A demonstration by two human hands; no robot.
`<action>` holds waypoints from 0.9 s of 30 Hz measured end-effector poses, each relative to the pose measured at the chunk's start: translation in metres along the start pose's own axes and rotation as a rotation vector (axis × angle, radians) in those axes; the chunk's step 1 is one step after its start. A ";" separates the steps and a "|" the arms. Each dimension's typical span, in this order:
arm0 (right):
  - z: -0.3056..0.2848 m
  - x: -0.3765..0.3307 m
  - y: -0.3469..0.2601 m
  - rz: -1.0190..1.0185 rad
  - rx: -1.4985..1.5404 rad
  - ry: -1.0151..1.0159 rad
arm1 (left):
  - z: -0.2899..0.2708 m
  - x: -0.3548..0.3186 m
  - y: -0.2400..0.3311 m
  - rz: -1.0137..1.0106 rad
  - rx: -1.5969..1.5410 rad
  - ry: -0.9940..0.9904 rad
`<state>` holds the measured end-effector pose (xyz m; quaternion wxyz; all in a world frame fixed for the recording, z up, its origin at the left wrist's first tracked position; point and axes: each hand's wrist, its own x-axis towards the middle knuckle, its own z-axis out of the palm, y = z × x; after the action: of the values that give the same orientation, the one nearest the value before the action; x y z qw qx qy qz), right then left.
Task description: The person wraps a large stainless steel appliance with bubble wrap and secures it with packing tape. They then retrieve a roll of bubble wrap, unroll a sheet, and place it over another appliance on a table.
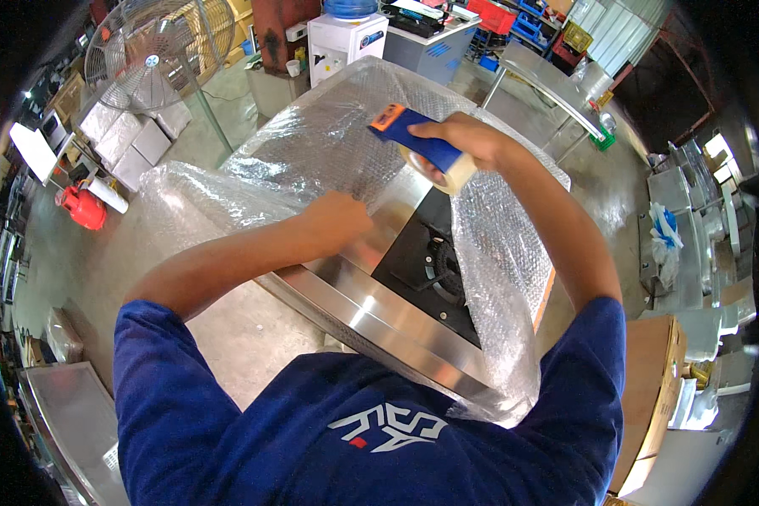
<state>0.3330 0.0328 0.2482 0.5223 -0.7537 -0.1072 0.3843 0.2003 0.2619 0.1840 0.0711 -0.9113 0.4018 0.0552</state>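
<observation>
A blue tape dispenser (426, 142) with an orange end and a roll of pale packing tape is gripped in my right hand (472, 140), raised above the far part of a steel gas stove (371, 316). My left hand (343, 221) is closed in a fist over the stove's steel top, at the edge of the bubble wrap (312, 139). What its fingers hold, if anything, is hidden. The wrap covers the stove's far and right parts and spreads out to the left. Between its edges a black panel with a burner (443, 270) shows bare.
A large standing fan (152, 61) is at the far left, with a red gas cylinder (82, 207) below it. Beyond the stove stands a white water dispenser (346, 46). A steel table (548, 80) is at the far right, and a cardboard box (649, 396) stands by my right elbow.
</observation>
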 end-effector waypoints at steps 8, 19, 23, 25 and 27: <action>0.044 0.115 -0.039 0.058 -0.029 -0.237 | 0.015 0.008 -0.012 0.024 -0.052 0.073; 0.086 0.153 -0.060 0.393 -0.225 -0.227 | 0.011 0.000 -0.011 0.053 -0.004 0.211; 0.092 0.144 -0.072 0.468 -0.287 -0.304 | 0.016 -0.003 -0.014 0.101 0.014 0.348; 0.090 0.135 -0.076 0.520 -0.296 -0.344 | 0.011 -0.001 -0.012 0.076 0.025 0.268; 0.080 0.139 -0.075 0.553 -0.330 -0.346 | 0.008 0.000 -0.011 0.065 0.028 0.244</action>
<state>0.3906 0.1995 0.2361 0.2443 -0.7521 -0.0468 0.6103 0.2085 0.2708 0.1774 0.0327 -0.8968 0.4373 -0.0593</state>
